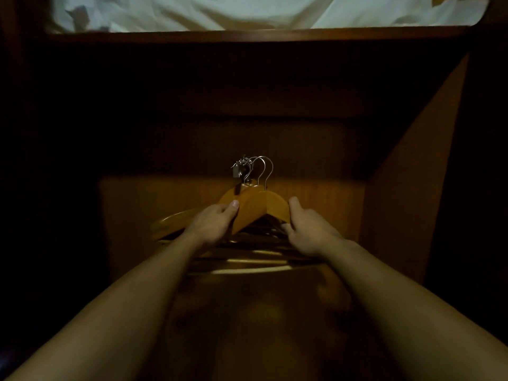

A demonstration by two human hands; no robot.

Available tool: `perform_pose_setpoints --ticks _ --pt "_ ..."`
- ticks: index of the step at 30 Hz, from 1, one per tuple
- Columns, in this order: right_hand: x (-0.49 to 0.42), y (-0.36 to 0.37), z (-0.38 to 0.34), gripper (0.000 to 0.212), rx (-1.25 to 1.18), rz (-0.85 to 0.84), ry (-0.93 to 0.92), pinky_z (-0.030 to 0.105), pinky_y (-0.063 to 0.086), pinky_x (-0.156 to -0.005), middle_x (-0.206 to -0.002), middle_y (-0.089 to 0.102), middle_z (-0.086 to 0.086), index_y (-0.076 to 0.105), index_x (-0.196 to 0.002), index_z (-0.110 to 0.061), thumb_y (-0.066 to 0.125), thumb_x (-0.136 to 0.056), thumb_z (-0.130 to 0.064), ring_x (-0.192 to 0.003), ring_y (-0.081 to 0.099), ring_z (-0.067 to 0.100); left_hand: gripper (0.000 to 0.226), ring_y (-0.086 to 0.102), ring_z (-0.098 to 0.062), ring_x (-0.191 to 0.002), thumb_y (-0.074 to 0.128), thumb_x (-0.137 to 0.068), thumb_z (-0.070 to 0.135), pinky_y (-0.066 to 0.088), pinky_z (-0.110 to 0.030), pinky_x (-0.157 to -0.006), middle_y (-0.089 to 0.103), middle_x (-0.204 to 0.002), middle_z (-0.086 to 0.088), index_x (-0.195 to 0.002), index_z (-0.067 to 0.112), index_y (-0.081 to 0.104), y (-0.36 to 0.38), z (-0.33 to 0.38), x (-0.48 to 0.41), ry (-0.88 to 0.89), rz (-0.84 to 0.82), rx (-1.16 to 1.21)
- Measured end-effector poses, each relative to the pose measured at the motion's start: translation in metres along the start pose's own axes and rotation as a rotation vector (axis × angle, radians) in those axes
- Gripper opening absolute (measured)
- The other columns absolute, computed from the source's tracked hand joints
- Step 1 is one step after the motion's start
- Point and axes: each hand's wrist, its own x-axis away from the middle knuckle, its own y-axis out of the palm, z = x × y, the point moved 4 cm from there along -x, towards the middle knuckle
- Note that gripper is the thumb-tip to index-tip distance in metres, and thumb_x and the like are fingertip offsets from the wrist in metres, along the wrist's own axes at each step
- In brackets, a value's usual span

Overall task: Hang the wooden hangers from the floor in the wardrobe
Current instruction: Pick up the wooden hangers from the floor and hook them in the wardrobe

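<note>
A stack of several wooden hangers (258, 206) with silver metal hooks (254, 169) lies low in the dark wardrobe interior. My left hand (213, 222) grips the left shoulder of the top hanger, thumb on its face. My right hand (309, 229) holds the right shoulder of the same stack. Another hanger's arm (170, 221) sticks out to the left below my left wrist. The lower bars of the hangers (247, 261) show between my forearms.
The wardrobe's wooden back panel (170, 193) stands behind the hangers and a lit side wall (412, 174) rises on the right. A shelf edge (247, 34) runs across the top with white cloth (247, 9) above it. The left side is too dark to make out.
</note>
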Motion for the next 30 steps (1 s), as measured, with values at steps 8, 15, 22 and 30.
perform_pose_setpoints --ticks 8,15,22,30 --pt "-0.028 0.009 -0.005 0.029 0.018 0.003 0.013 0.043 0.058 -0.073 -0.092 0.059 0.002 0.033 -0.122 -0.024 0.052 -0.101 -0.028 -0.08 0.062 0.019 0.058 0.057 -0.024 -0.104 0.025 -0.101 0.056 0.046 -0.038 -0.088 0.06 -0.116 -0.006 -0.135 0.018 0.053 -0.007 -0.012 -0.034 0.032 -0.007 -0.016" --pt "-0.044 0.012 -0.019 0.024 0.04 -0.004 0.0 0.043 0.053 -0.081 -0.1 0.057 0.003 0.039 -0.118 -0.021 0.053 -0.1 -0.029 -0.09 0.059 0.021 0.059 0.057 -0.022 -0.1 0.025 -0.101 0.055 0.044 -0.036 -0.085 0.06 -0.11 -0.004 -0.128 0.014 0.057 -0.015 -0.027 -0.045 0.024 0.024 -0.026" --pt "-0.055 0.027 -0.027 0.04 0.034 -0.089 0.047 0.039 0.044 -0.097 -0.128 0.051 0.003 0.041 -0.134 -0.02 0.054 -0.099 -0.035 -0.113 0.052 0.021 0.045 0.065 -0.024 -0.084 0.043 -0.096 0.057 0.053 -0.043 -0.08 0.067 -0.089 -0.004 -0.09 0.016 0.061 -0.029 -0.053 -0.047 0.065 0.147 0.013" --pt "-0.047 0.033 -0.029 0.041 0.144 0.007 0.022 0.038 0.046 -0.1 -0.128 0.053 0.006 0.043 -0.134 -0.018 0.054 -0.099 -0.037 -0.115 0.053 0.023 0.043 0.058 -0.016 -0.094 0.051 -0.089 0.062 0.051 -0.035 -0.078 0.06 -0.106 0.002 -0.105 0.023 0.057 -0.026 -0.053 -0.038 0.212 0.184 -0.183"
